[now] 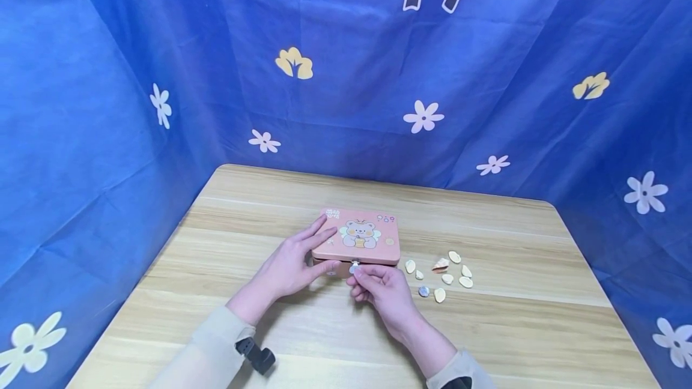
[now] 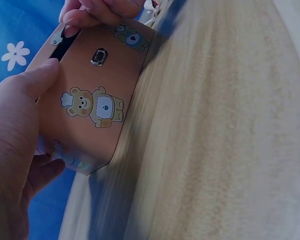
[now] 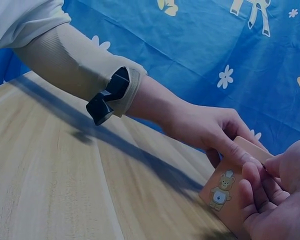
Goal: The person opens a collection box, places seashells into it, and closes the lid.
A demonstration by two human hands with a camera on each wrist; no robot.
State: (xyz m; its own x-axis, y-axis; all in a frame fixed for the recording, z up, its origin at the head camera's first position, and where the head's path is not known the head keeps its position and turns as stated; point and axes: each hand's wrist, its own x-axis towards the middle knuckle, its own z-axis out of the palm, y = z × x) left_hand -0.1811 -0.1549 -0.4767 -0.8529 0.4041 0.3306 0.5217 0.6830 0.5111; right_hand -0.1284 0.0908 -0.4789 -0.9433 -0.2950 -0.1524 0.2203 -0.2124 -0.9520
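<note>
A pink tin box (image 1: 373, 251) with a bear printed on its lid sits on the table. A dark gap shows between lid and body in the left wrist view. My left hand (image 1: 286, 266) holds the box's left side, fingers over the lid and thumb (image 2: 47, 75) at the lid's front edge. With thumb and index finger, my right hand (image 1: 386, 296) pinches the small metal latch (image 1: 354, 265) at the front middle. Below the latch, a metal catch (image 2: 99, 57) sits on the front wall, beside a printed chef bear (image 2: 90, 105).
Right of the box lie several pale seashells (image 1: 440, 295), a reddish-brown spiral shell (image 1: 440, 265) and a small bluish round piece (image 1: 424, 291). The wooden table (image 1: 513, 341) meets a blue patterned curtain (image 1: 346, 107) at the back and sides.
</note>
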